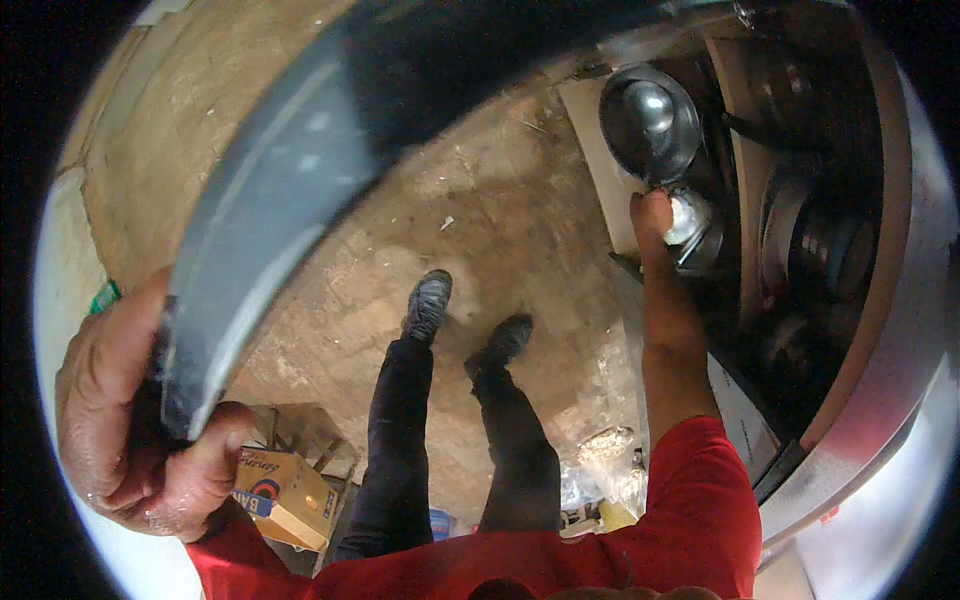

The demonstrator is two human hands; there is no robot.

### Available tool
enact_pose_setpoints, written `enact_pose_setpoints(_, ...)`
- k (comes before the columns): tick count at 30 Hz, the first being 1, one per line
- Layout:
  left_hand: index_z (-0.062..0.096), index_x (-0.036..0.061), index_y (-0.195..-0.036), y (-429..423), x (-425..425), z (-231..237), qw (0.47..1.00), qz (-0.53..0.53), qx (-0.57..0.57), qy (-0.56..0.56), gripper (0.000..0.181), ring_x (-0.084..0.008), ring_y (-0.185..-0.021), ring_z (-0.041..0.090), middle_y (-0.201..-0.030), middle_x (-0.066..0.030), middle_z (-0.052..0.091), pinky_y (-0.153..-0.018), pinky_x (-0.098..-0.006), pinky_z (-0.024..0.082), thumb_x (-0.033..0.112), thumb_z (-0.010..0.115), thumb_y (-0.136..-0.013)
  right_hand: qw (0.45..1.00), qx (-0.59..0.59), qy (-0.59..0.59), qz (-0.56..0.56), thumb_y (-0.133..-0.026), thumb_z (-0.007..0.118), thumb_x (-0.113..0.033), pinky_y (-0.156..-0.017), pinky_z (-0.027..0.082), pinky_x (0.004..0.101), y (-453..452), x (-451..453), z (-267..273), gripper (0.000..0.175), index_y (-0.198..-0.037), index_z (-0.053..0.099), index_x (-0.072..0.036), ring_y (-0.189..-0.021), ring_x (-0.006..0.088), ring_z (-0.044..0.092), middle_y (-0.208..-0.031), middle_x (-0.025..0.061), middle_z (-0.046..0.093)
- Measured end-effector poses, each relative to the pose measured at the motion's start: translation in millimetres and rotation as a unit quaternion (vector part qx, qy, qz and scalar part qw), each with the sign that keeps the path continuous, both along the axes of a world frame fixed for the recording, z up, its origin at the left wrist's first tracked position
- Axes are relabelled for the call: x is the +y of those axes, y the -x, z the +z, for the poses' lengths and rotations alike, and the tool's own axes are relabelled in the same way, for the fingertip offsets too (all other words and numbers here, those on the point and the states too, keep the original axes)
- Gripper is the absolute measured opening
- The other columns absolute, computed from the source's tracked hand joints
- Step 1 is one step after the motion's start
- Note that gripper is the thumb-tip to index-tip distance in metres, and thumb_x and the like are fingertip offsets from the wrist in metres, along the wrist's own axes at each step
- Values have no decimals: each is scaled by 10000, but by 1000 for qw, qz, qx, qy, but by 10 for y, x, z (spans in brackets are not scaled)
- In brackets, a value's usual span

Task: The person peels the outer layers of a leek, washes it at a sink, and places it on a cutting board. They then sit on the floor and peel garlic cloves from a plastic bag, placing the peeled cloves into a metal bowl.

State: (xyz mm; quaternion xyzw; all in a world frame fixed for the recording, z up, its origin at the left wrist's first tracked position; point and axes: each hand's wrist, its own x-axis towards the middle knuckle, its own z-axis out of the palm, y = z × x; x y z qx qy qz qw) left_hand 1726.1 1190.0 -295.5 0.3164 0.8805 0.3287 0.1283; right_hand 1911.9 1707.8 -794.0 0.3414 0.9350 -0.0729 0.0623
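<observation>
My left hand [142, 420] is raised close to the camera at the left. Its fingers and thumb pinch the lower end of a large, glossy grey-black object [277, 157] with a curved edge. This object sweeps up to the top of the view, too near to tell what it is. At the right, my outstretched right hand [651, 216] is closed at the near end of a round dark metal pan [626, 139]; the grip itself is largely hidden. Beside that hand lies shiny metal cookware [697, 221], partly covered by it.
A shelving unit with pale board edges [742, 202] runs down the right side, holding more dark pans [784, 232]. A printed cardboard box [296, 499] stands at lower left. Clear plastic wrapping [600, 480] lies right of my legs on the worn floor [517, 217].
</observation>
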Motion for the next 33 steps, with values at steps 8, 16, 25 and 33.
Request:
enact_pose_setpoints(8,540,-136,-1204,41,-69,99,995,-80,34,57,687,-279,-940,606,-1095,-242,611,-843,-340,450,224,793,-677,757,221,471,-395,-825,651,-447,-410,423,367,292,-83,-144,402,-744,548,-68,-435,218,540,-587,106,586)
enact_pose_setpoints(16,574,-112,-1164,33,-42,85,997,-68,-13,19,662,-266,-840,617,-990,-225,637,-755,-358,469,233,808,-650,953,134,11,-273,-809,686,-436,-605,497,372,663,-212,-696,427,-945,654,-33,-688,256,640,-888,98,682)
enact_pose_setpoints(25,628,-56,-1121,-57,86,52,997,19,39,57,603,-270,-826,627,-933,-161,670,-751,-351,475,213,753,-597,817,204,165,-513,-774,703,-431,-628,483,378,507,-476,-737,418,-848,693,-20,-706,251,640,-852,101,704)
enact_pose_setpoints(33,618,-37,-1128,-110,221,-1,997,47,-54,-23,465,-109,-637,523,-741,-56,579,-580,-235,415,53,736,-687,955,-166,110,-221,-799,625,-361,-687,518,410,-214,-1155,293,478,-1175,580,-68,-813,278,660,-1059,112,663)
